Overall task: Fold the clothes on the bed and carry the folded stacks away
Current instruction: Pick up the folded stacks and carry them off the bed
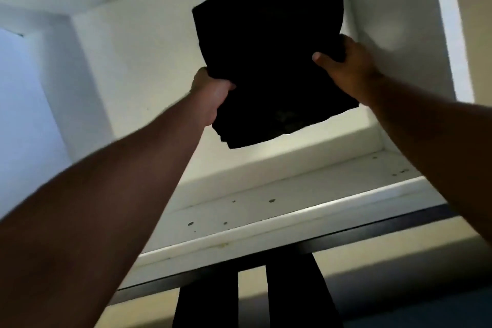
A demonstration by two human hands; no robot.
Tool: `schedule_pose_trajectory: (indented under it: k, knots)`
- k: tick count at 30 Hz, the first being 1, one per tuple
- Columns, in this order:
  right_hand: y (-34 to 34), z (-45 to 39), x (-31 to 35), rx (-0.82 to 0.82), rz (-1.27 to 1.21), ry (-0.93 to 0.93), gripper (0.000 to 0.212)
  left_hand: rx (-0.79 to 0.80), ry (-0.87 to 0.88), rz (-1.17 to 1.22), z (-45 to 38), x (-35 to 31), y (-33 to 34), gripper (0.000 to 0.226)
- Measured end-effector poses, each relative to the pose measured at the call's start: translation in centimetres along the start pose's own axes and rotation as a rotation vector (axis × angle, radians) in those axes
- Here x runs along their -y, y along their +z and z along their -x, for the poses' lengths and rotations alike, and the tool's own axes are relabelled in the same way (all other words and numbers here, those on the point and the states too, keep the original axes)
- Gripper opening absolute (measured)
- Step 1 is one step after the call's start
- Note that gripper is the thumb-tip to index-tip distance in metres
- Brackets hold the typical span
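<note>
A folded stack of black clothes (pixel 271 56) is held up high inside a white closet compartment, above the shelf. My left hand (pixel 210 90) grips the stack's lower left edge, fingers curled round it. My right hand (pixel 343 66) grips the right edge, thumb on the underside and fingers behind the cloth. Both arms reach upward from the bottom of the view. The bed is out of sight.
A white shelf (pixel 266 210) with small dark specks runs across below the stack. Under it a dark rod (pixel 346 237) carries black hanging garments (pixel 292 290). White closet walls (pixel 127 66) enclose the compartment on the left, back and right.
</note>
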State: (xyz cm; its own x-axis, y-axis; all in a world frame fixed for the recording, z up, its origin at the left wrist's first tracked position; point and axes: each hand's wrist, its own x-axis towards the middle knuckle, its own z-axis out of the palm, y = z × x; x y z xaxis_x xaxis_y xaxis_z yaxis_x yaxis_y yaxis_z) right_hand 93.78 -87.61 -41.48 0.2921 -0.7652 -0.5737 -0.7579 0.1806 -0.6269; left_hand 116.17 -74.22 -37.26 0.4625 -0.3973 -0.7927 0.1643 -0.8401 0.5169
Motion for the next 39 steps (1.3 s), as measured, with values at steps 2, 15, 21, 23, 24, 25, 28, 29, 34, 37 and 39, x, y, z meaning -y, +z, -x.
schedule_pose_trajectory:
  k: [2, 15, 21, 23, 24, 25, 28, 29, 34, 37, 39]
  knots:
    - [-0.2, 0.7, -0.2, -0.059, 0.009, -0.033, 0.08, -0.073, 0.016, -0.024, 0.5, 0.2, 0.6, 0.027]
    - [-10.0, 19.9, 1.2, -0.557, 0.299, -0.28, 0.035, 0.566, 0.19, 0.123, 18.6, -6.6, 13.0, 0.05]
    - [-11.2, 37.0, -8.0, -0.929, -0.002, 0.065, 0.044, 0.956, 0.033, -0.02, 30.6, -3.2, 18.2, 0.028]
    - [-10.0, 44.6, -11.4, -0.998, -0.074, 0.165, 0.046, 1.055, -0.025, -0.098, 35.3, 0.1, 20.5, 0.022]
    - [-9.3, 48.9, -13.4, -1.03, -0.105, 0.224, 0.046, 1.102, -0.061, -0.139, 37.9, 2.3, 22.1, 0.02]
    - [-8.4, 52.4, -15.1, -1.044, -0.127, 0.27, 0.046, 1.128, -0.093, -0.166, 39.8, 4.4, 23.4, 0.019]
    - [-5.1, 63.8, -22.0, -1.094, -0.165, 0.423, 0.051, 1.214, -0.185, -0.284, 46.9, 13.4, 28.4, 0.018]
    - [-3.7, 67.9, -25.0, -1.129, -0.162, 0.483, 0.049, 1.251, -0.216, -0.341, 49.8, 17.3, 30.4, 0.017]
    - [3.3, 84.4, -36.1, -1.201, -0.089, 0.777, 0.033, 1.387, -0.316, -0.544, 61.7, 35.3, 37.2, 0.017]
    - [7.4, 93.3, -42.0, -1.204, -0.096, 0.887, 0.031, 1.446, -0.379, -0.646, 68.7, 45.8, 39.9, 0.024]
    - [10.1, 99.3, -45.7, -1.195, -0.097, 0.978, 0.029, 1.496, -0.368, -0.748, 73.0, 53.1, 41.4, 0.029]
